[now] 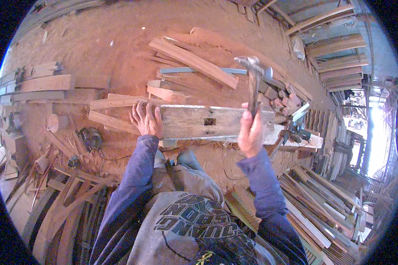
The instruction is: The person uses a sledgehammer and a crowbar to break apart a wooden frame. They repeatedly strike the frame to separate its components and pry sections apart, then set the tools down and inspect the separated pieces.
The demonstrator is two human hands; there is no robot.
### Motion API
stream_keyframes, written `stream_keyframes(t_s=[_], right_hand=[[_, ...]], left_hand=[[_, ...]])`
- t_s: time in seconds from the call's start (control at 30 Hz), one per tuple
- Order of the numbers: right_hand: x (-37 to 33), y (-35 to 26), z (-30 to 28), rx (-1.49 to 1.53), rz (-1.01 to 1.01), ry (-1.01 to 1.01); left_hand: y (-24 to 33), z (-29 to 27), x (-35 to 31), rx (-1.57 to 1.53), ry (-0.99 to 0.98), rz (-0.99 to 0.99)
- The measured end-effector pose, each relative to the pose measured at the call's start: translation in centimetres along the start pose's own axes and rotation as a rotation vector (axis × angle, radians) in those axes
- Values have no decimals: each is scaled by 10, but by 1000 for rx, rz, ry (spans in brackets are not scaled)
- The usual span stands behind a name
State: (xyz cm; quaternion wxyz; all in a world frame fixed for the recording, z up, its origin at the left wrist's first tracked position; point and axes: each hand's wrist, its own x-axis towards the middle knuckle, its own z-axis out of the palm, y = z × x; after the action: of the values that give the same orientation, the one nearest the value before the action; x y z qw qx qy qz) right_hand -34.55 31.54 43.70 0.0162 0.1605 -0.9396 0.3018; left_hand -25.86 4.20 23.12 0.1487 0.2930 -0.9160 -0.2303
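A claw hammer [254, 86] with a wooden handle is in my right hand [251, 136], its metal head pointing away from me. My fingers wrap around the lower handle, above the right part of a thick weathered beam [181, 123]. A dark rectangular hole [210, 122] is cut into the beam's face. At the beam's left end lies my left hand [147, 120], fingers spread, with the thumb side against the wood. Two lighter timbers [112, 121] stick out to the left from beneath that hand. The hammer head touches nothing that I can see.
Loose boards [194, 62] and a blue-grey strip [181, 70] lie on sawdust-covered ground beyond the beam. A round dark power tool [89, 139] with a cord sits at left. Near the beam's right end is a clamp-like tool [292, 132]. Stacked timber [318, 203] fills the near right.
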Motion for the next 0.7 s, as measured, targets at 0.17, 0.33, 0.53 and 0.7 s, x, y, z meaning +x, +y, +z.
stream_keyframes(t_s=[0.17, 0.33, 0.53, 0.7], right_hand=[[5, 8, 8, -695, 465, -722], [26, -10, -18, -358, 134, -263], [0, -21, 29, -169, 35, -249], [26, 27, -16, -633, 241, -639]], left_hand=[[0, 1, 1, 52, -88, -61], [0, 3, 2, -16, 33, -28], [-3, 4, 0, -30, 25, -4], [0, 3, 1, -40, 3, -59]])
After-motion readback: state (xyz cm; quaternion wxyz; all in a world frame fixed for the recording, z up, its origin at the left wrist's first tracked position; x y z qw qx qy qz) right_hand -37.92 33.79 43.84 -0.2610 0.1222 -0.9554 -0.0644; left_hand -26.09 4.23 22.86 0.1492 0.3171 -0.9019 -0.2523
